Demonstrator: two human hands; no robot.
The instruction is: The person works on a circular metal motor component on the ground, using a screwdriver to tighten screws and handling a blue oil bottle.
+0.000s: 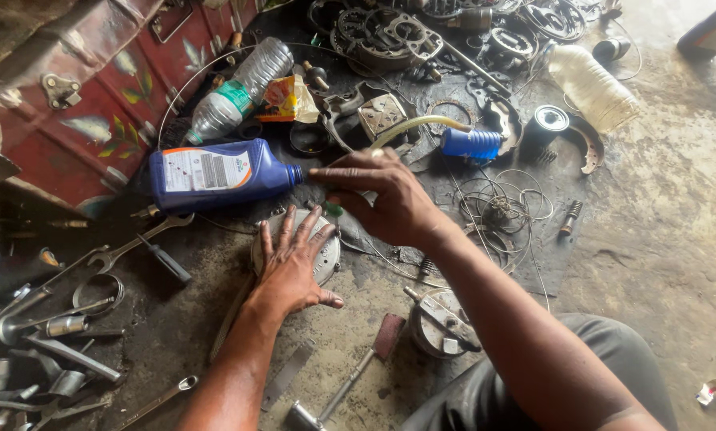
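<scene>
My left hand (292, 263) lies flat, fingers spread, on a round grey metal plate (326, 257) on the oily floor. My right hand (382, 195) reaches over it and grips the neck end of a blue oil bottle (214, 172) lying on its side, its white label facing up. A small green cap or object (332, 209) shows under the right fingers. A pale hose (414, 126) arcs behind the right hand to a small blue container (471, 144).
Spanners (130, 247) and metal tools lie at the left. A clear plastic bottle (242, 88), clutch parts (390, 36), coiled wire (502, 203), a hammer (350, 383) and a metal cylinder part (442, 323) surround me. A red painted panel (94, 96) stands at the upper left.
</scene>
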